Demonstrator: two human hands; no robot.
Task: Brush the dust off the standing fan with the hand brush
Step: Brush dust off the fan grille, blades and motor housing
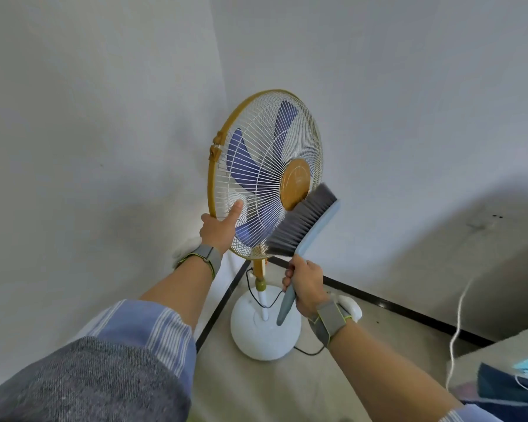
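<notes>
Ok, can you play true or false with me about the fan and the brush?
1. The right hand holds the brush by its handle. True.
2. The brush's bristles are pink. False: they are grey.
3. The left hand grips the rim of the fan. True.
4. The fan's blades are red. False: they are blue.
5. The fan lies flat on the floor. False: it stands upright on its round white base.
</notes>
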